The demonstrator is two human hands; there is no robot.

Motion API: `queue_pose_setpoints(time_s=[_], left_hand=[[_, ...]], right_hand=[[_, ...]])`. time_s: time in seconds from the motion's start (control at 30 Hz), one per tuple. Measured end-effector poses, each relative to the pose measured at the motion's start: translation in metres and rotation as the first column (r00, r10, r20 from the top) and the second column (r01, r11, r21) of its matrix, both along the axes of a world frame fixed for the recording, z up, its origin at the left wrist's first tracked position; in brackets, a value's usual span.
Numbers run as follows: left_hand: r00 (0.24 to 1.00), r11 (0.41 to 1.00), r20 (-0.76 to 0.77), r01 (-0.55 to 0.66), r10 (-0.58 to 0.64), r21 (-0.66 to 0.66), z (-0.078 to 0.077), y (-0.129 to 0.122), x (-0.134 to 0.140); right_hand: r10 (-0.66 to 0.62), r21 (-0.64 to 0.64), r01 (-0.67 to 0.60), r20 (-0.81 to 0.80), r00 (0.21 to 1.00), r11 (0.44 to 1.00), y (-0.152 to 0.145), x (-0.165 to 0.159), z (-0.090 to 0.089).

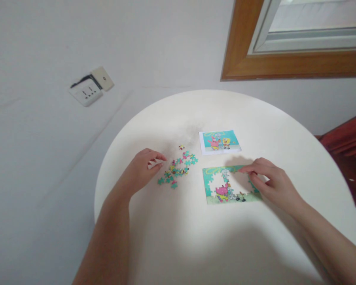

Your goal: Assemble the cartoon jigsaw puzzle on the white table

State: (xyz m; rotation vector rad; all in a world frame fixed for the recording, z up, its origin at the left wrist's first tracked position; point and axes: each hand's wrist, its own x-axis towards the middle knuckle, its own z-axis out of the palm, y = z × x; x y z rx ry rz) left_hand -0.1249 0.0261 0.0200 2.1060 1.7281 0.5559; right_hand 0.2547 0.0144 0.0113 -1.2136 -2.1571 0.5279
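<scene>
My left hand (141,170) hovers at the left edge of a loose heap of puzzle pieces (178,170), its thumb and forefinger slightly apart with nothing visible between them. The pieces are teal, pink and yellow. To their right lies a partly assembled cartoon jigsaw puzzle (222,194), with a complete border, a pink figure at lower left and white gaps inside. Over its upper right part is my right hand (269,180), thumb and forefinger drawn close together; whatever they pinch, if anything, is hidden. That hand also covers the puzzle's right edge.
Behind the puzzle lies a printed reference picture (221,141) with the same cartoon. Everything rests on a round white table (195,241). A wall with a socket (87,93) is at left, a wooden window frame (284,65) at upper right, and red cloth (348,134) at far right.
</scene>
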Motion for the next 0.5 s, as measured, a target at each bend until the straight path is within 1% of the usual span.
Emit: queue_pose_setpoints(time_s=[0.1,0.17,0.33,0.5], left_hand=[[0.994,0.994,-0.021,0.111,-0.111,-0.019,0.008,-0.006,0.002],[0.986,0.986,-0.025,0.165,-0.166,-0.03,0.008,-0.007,0.007],[0.979,0.981,-0.063,0.194,-0.195,-0.024,-0.002,-0.008,0.021],[0.966,0.97,-0.081,0.244,-0.244,-0.011,-0.006,-0.01,0.034]], right_hand=[[-0.006,-0.025,0.006,-0.006,1.0,1.0,0.0,-0.001,-0.002],[-0.016,-0.034,0.016,-0.001,1.0,0.999,0.0,-0.001,-0.004],[-0.022,-0.034,0.023,0.016,1.0,0.999,0.001,0.002,-0.007],[-0.005,-0.045,0.006,0.02,1.0,0.999,0.0,0.002,-0.004]])
